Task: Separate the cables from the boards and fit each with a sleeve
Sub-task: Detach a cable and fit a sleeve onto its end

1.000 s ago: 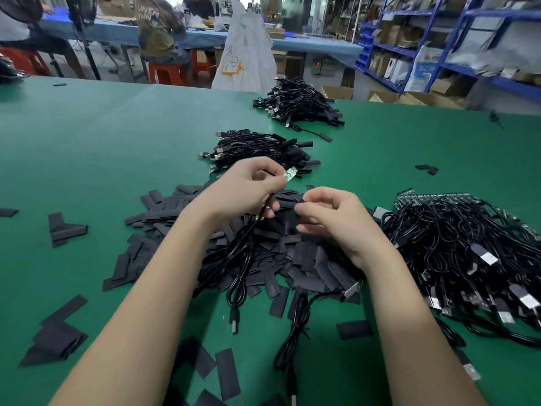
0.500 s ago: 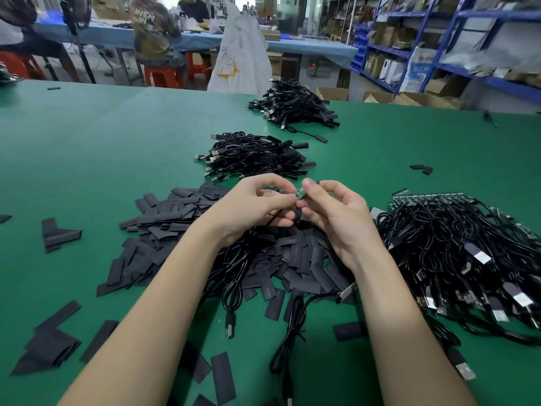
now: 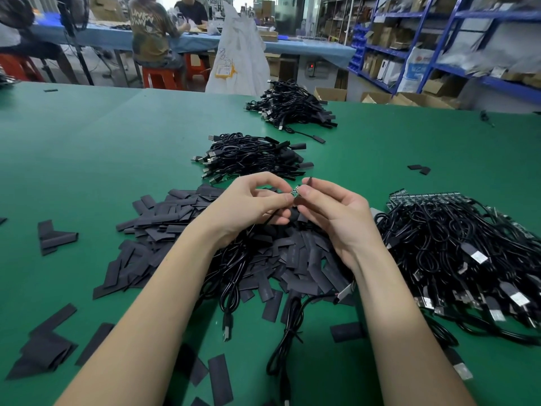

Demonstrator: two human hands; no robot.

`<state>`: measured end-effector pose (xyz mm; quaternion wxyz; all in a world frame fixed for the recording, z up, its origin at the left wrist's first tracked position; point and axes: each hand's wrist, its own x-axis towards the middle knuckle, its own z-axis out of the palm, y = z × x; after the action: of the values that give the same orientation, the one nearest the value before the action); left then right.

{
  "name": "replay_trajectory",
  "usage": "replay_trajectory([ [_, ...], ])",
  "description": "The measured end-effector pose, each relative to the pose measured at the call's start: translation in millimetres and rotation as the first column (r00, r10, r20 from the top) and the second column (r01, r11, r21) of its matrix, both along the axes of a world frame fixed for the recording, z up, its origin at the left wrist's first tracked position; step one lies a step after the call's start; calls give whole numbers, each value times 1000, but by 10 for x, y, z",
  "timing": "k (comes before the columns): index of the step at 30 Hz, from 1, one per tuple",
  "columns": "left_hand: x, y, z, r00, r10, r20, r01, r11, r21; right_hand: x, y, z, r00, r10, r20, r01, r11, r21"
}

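A small circuit board (image 3: 295,191) on the end of a black cable (image 3: 265,222) is pinched in the left hand (image 3: 248,206), and a black sleeve (image 3: 301,205) is gripped by the right hand (image 3: 336,212) right against it, above the sleeve heap (image 3: 181,230) at mid-surface, so the fitting step is judged under way. Next, the sleeve's mouth must be lined up and slid over (a fiddly fit). No containers are seen: unprocessed cables (image 3: 456,250) are heaped right, finished bundles (image 3: 248,159) far.

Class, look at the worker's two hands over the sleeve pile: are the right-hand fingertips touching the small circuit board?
Touching. In the head view the right hand pinches the small circuit board, its fingertips pressed against the board's edge with no gap; the left hand pinches its other side.
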<state>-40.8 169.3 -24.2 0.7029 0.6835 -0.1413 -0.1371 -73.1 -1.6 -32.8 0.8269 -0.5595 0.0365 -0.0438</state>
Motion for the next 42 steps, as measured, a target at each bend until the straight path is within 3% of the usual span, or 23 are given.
replay_trajectory([
  [42, -8, 50, 32, 1000, 7, -21, -8, 1000, -27, -2, -48, -15, 1000, 1, 24, -4, 994, 105],
])
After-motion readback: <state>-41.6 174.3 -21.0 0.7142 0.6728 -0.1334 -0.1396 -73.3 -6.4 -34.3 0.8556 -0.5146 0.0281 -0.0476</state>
